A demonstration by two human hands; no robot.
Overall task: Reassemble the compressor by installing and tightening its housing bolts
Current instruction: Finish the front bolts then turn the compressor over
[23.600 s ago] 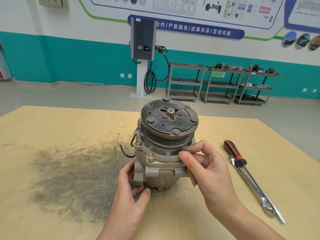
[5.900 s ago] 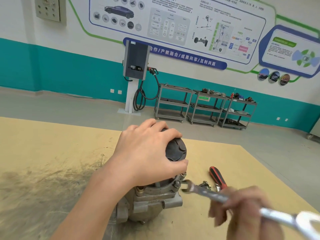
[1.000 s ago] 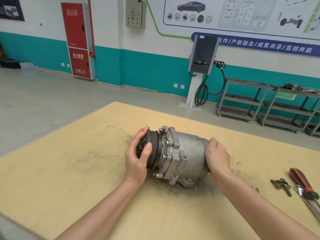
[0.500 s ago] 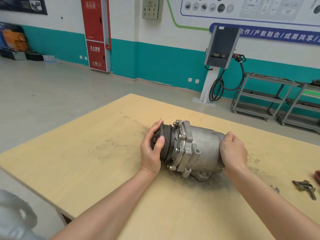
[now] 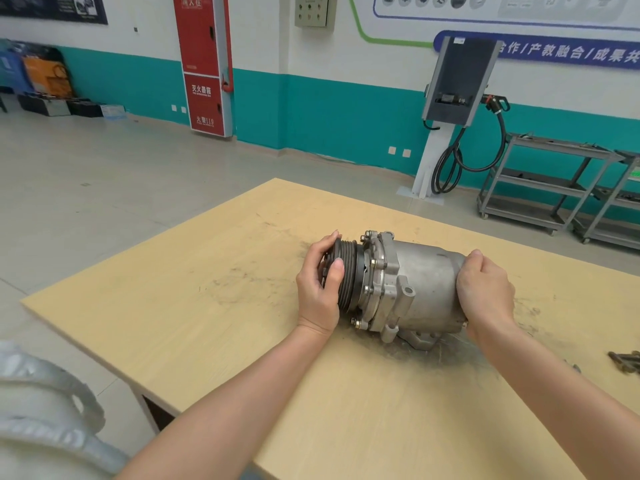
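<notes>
The silver compressor (image 5: 420, 289) lies on its side on the wooden table (image 5: 214, 306), its dark grooved pulley (image 5: 348, 271) pointing left. Several housing bolts (image 5: 373, 263) sit in the flange behind the pulley. My left hand (image 5: 320, 292) wraps around the pulley end. My right hand (image 5: 485, 292) grips the rear end of the housing. Both hands touch the compressor and hide its two end faces.
A few loose bolts (image 5: 627, 362) lie at the table's right edge. A blurred grey metal part (image 5: 45, 414) fills the bottom left corner, off the table. Metal shelf carts (image 5: 547, 188) and a charging post (image 5: 450, 109) stand by the far wall.
The compressor stood upright while a wrench tightened a bolt; it now lies on its side between both hands. Over the last second the view swung left, dropping the screwdriver and wrench out of sight.
</notes>
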